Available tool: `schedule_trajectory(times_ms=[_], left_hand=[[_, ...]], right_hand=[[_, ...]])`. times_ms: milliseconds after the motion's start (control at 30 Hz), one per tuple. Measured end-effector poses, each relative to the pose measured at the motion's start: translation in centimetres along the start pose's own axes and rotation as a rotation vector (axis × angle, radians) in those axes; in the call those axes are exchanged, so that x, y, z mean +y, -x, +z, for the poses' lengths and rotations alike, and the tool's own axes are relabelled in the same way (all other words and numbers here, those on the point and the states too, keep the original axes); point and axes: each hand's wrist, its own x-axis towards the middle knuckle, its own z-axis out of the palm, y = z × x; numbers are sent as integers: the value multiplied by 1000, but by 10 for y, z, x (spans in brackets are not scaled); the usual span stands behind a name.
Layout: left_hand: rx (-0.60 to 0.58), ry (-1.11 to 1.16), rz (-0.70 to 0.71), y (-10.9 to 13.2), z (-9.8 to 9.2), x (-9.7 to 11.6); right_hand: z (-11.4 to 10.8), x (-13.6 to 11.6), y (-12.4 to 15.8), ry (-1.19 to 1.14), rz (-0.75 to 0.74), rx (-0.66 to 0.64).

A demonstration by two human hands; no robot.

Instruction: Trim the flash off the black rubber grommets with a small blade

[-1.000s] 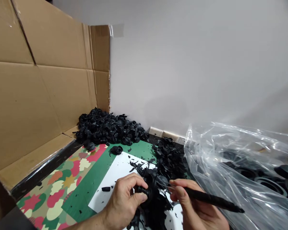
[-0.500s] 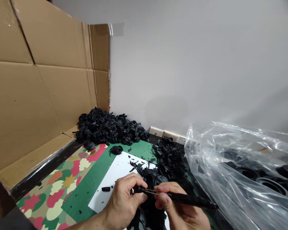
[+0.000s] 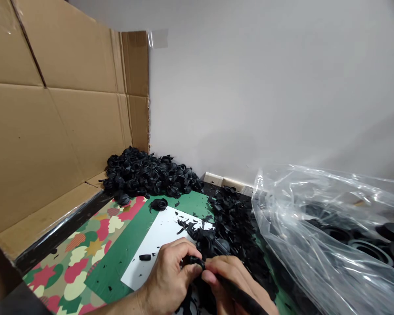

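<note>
My left hand (image 3: 170, 273) pinches a small ribbed black rubber part (image 3: 196, 261) between thumb and forefinger. Close against it on the right, my right hand (image 3: 238, 280) is closed around a slim black-handled tool (image 3: 239, 294), whose handle slants down toward the bottom edge. The tool's tip is hidden by my fingers at the part. Under and behind both hands lie black rubber parts and scraps (image 3: 208, 240), partly covering a white sheet (image 3: 151, 240). A short black piece (image 3: 145, 257) rests on that sheet, left of my left hand.
A heap of ribbed black rubber parts (image 3: 151, 173) fills the back left corner, beside a cardboard wall (image 3: 79, 118). Black scraps (image 3: 233, 218) are piled right of centre. A clear plastic bag (image 3: 282, 218) with black rings stands right. Green board (image 3: 118, 258) and patterned paper (image 3: 82, 258) cover the left.
The tool's handle has swung from nearly level to a steeper downward slant. My right hand has turned and closed up to the part, covering the thin metal prongs seen earlier. My left hand stays put.
</note>
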Motion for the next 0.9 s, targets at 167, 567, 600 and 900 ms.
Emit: schedule_trajectory(times_ms=[167, 567, 600, 900], left_hand=[[13, 24, 42, 2, 1, 6], [54, 65, -48, -1, -1, 7], [57, 61, -52, 0, -1, 7], [76, 23, -86, -1, 0, 7]], right_hand=[[-18, 31, -6, 118, 29, 163], [-13, 25, -8, -551, 534, 240], [-14, 28, -7, -525, 478, 185], [-7, 26, 1, -385, 241, 160]])
